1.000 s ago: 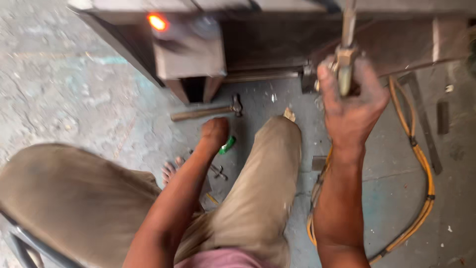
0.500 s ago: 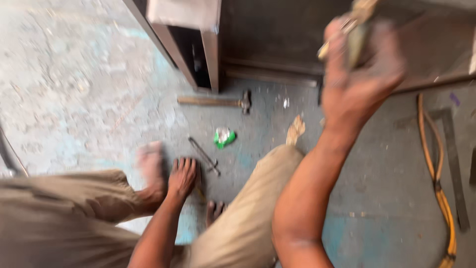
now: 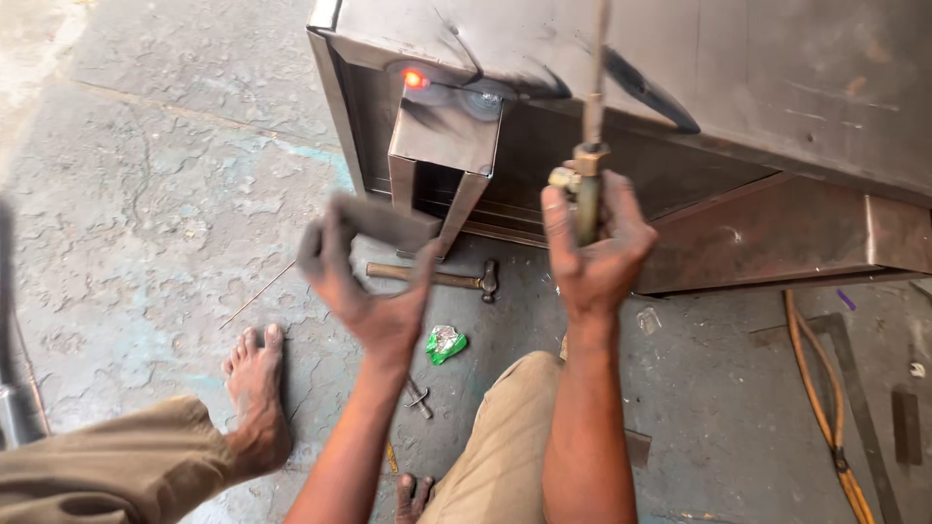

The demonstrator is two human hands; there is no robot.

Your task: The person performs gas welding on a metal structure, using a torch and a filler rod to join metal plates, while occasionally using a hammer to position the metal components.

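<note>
Left hand (image 3: pixel 374 291) has its fingers wrapped round a flat grey metal plate (image 3: pixel 374 221), held up near the small box bracket (image 3: pixel 442 155) on the big steel cabinet (image 3: pixel 680 87), looks like so it can be lined up there. Right hand (image 3: pixel 594 254) grips a torch (image 3: pixel 589 146) upright, tip kept clear of the plate. One glowing red spot (image 3: pixel 416 79) sits above the bracket. On the floor (image 3: pixel 146 194): one hammer (image 3: pixel 437 278), one green wrapper (image 3: pixel 445 343), one orange hose (image 3: pixel 825 388), two bare feet.

Hammer (image 3: pixel 442 278), green wrapper (image 3: pixel 445 343), orange hose (image 3: pixel 825 398) on floor.
</note>
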